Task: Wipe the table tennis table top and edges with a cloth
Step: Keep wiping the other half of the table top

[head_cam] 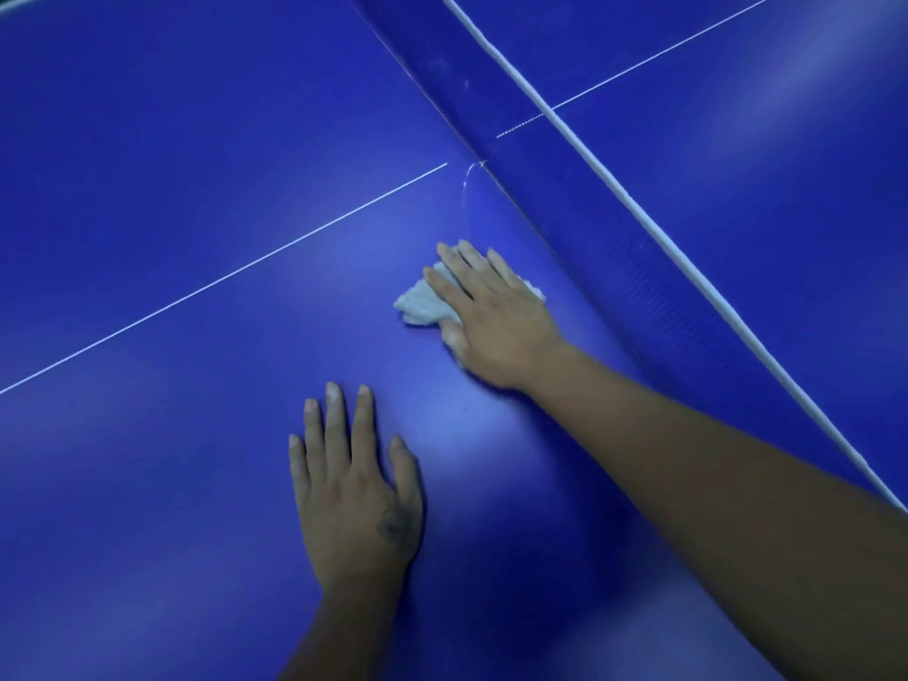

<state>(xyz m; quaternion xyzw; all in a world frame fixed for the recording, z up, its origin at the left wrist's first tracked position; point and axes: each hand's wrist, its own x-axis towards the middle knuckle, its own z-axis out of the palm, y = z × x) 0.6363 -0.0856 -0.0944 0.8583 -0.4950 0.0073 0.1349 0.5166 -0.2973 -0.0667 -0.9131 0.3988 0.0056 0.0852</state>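
The blue table tennis table (172,189) fills the view. A small white cloth (421,305) lies bunched on its top, close to the foot of the net. My right hand (491,321) presses flat on the cloth with straight fingers and hides most of it. My left hand (356,489) rests flat on the bare table top nearer to me, fingers spread, holding nothing.
The blue net (555,154) with its white top band runs diagonally from the upper middle to the right edge. A thin white centre line (221,280) crosses the table from the left edge towards the net. The far half of the table lies beyond the net.
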